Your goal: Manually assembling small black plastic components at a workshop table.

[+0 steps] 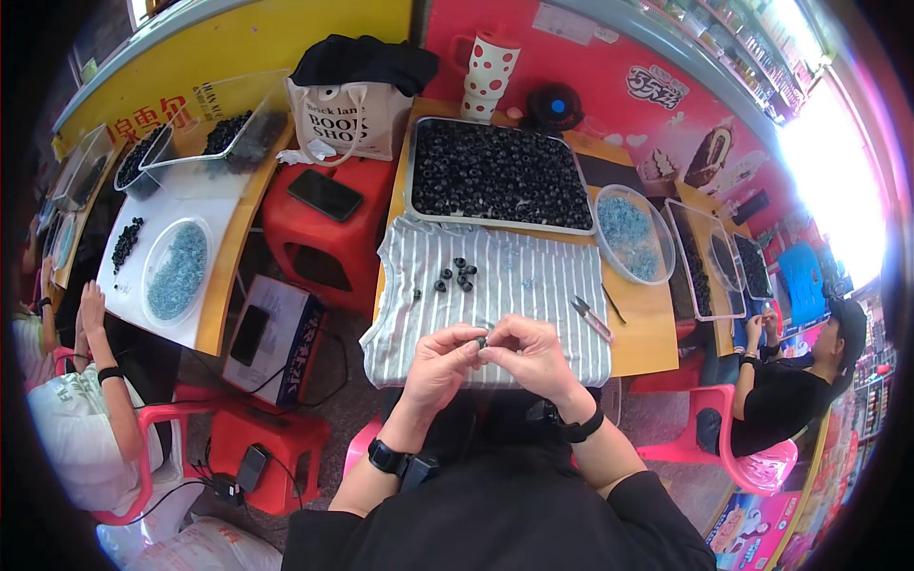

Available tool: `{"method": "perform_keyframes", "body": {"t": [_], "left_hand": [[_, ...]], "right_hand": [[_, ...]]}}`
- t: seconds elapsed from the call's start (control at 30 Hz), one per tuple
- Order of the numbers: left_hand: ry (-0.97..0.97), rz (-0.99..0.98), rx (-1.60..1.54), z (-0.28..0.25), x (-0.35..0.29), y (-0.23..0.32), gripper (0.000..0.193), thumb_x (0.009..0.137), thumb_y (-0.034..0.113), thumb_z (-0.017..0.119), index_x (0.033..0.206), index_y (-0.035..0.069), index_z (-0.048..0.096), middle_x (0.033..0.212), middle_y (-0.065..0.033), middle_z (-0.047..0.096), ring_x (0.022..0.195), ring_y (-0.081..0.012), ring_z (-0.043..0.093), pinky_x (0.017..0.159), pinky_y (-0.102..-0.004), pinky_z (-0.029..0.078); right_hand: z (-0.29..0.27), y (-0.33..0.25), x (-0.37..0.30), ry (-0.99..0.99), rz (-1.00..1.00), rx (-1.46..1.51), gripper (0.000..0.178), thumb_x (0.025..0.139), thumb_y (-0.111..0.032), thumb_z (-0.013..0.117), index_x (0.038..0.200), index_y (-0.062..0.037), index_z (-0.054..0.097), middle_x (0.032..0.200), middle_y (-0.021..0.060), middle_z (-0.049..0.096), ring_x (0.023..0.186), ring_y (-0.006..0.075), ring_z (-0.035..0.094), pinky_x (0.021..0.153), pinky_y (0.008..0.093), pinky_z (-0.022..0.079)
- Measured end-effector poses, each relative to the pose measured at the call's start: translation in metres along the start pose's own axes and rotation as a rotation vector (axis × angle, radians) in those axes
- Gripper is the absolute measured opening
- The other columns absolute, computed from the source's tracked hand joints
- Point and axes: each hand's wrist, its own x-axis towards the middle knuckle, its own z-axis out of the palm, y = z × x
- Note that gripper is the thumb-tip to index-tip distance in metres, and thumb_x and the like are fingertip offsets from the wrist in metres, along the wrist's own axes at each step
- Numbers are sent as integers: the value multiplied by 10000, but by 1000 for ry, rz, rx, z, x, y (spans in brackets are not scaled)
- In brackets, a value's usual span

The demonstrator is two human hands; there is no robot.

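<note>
Above the near edge of a grey-and-white striped cloth (pixel 562 276), my two hands meet fingertip to fingertip. My left hand (pixel 440 366) is closed in a pinch on a small dark round piece (pixel 482 342). Pressed up against it, my right hand (pixel 529 354) is also pinched closed, and its fingers hide whatever they hold. Farther up the cloth lies a loose group of small black round pieces (pixel 465 279). A few tiny clear bluish bits (pixel 527 283) are scattered to their right. Small snips (pixel 592 320) rest at the cloth's right side.
A metal tray (pixel 409 181) full of black pieces stands behind the cloth. To its right is a clear round tub (pixel 669 249) of light-blue bits. A spotted tumbler (pixel 487 76) stands behind; a red stool (pixel 328 224) bears a phone. Other people sit at both sides.
</note>
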Motion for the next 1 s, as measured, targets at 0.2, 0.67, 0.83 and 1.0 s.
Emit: {"method": "perform_keyframes", "body": {"t": [0.2,0.67,0.83,1.0], "left_hand": [[-83,4,40,-3,-1,2,205,910,37,617,1093,-46,657,997,-95,612,821,-148,611,738,-255,499],[62,57,-280,-12,2,17,233,925,33,598,1147,-33,621,990,-118,635,790,-170,603,741,-251,508],[22,32,-260,-9,2,14,214,928,28,592,1129,-40,623,981,-118,640,820,-173,621,742,-249,512],[19,10,-174,-6,1,11,202,931,39,598,1118,-29,634,968,-99,669,823,-155,635,739,-252,515]], "right_hand": [[-5,-10,5,-86,91,28,120,812,20,704,752,17,601,728,36,644,709,68,620,608,219,489],[1,16,22,26,-221,-681,113,771,-23,692,879,-23,660,780,119,582,719,267,610,623,354,485],[10,26,21,-27,-245,-883,138,764,-42,674,894,-36,628,771,150,537,736,357,582,629,426,478],[3,22,6,91,-45,-256,94,825,12,646,916,-5,630,768,85,635,677,205,626,591,303,487]]}}
